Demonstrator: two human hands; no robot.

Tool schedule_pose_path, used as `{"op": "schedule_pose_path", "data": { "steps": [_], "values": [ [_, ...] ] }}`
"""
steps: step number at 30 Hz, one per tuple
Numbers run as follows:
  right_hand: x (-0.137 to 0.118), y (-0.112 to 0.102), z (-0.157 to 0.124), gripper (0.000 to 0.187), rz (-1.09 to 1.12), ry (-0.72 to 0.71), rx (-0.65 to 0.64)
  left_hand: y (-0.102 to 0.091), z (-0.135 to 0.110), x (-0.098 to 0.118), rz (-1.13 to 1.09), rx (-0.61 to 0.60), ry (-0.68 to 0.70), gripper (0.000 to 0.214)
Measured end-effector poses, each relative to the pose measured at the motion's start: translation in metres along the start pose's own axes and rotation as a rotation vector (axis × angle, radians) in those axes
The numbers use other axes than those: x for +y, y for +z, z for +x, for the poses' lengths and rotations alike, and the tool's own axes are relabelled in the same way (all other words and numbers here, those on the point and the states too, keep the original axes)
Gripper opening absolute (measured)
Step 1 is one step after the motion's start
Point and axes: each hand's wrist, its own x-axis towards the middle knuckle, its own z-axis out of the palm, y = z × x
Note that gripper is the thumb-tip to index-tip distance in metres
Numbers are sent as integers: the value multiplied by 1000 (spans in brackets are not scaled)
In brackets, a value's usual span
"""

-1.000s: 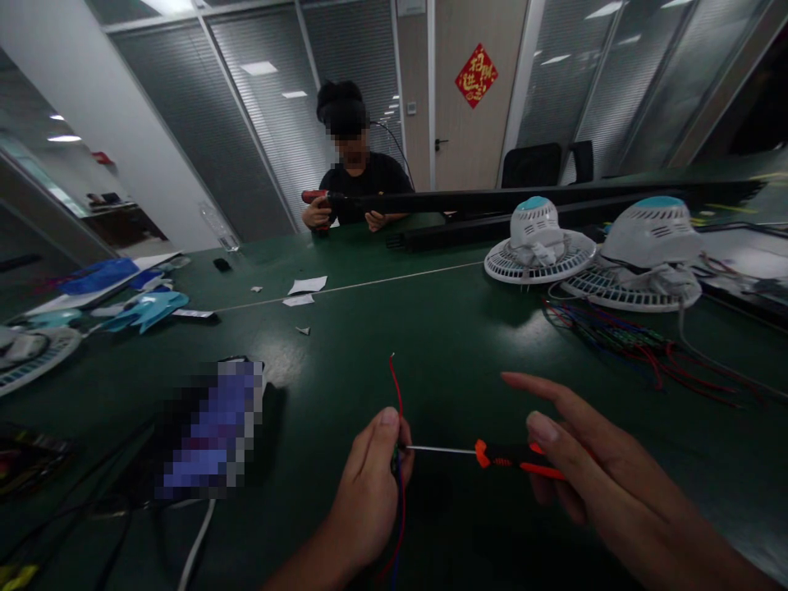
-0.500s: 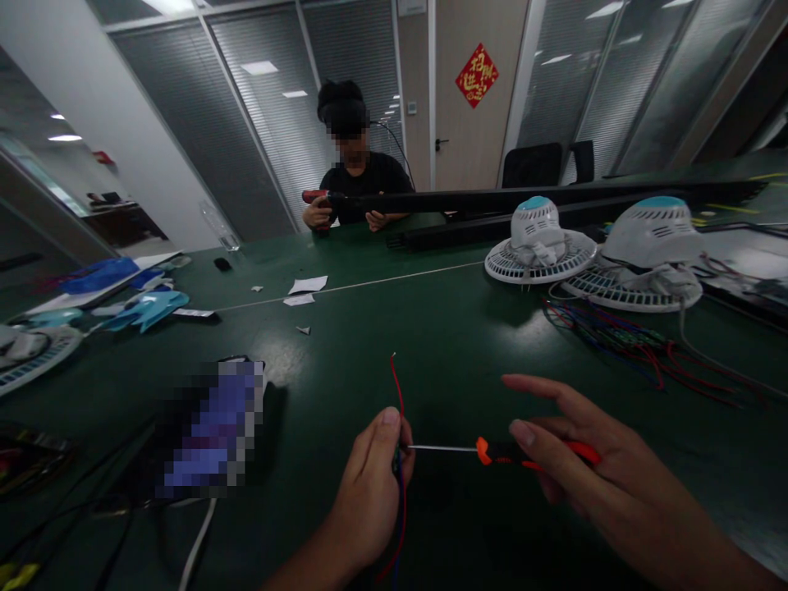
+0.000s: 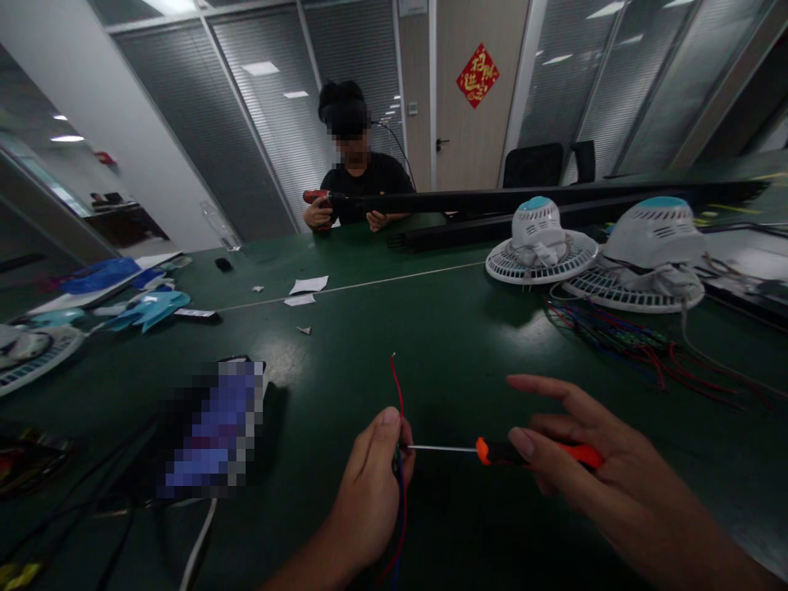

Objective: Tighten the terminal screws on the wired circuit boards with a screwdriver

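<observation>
My left hand (image 3: 371, 476) is closed on a small circuit board (image 3: 397, 461), mostly hidden by the fingers. A red wire (image 3: 397, 386) sticks up from it, and red and blue wires hang below. In my right hand (image 3: 591, 468) is a screwdriver (image 3: 483, 451) with an orange and black handle, held level between thumb and fingers, the index finger stretched out. Its thin metal shaft points left and its tip meets the board at my left fingers. The exact contact point is too small to make out.
Two white fan housings (image 3: 542, 246) and a bundle of wired boards (image 3: 634, 335) lie to the right. A blurred-out screen device (image 3: 213, 435) stands at left, near blue fan blades (image 3: 148, 310). Across the table a person (image 3: 363, 180) holds a red drill against a long black bar (image 3: 492, 199).
The screwdriver handle has turned slightly in my right fingers, and that hand has shifted a touch to the right. My left hand keeps its place.
</observation>
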Motion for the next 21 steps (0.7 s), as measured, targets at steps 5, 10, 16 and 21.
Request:
{"op": "schedule_pose_path", "data": {
  "steps": [5,10,16,21],
  "values": [
    [0,0,-3,53,36,18,26,0,0,0,-9,7,7,46],
    [3,0,-6,60,37,53,-20,-1,0,-1,-35,-3,12,45],
    [4,0,-1,65,-20,127,-72,1,-2,2,-23,1,7,44],
    [1,0,-2,63,-22,62,-59,1,-2,2,-17,1,1,45]
  ]
}}
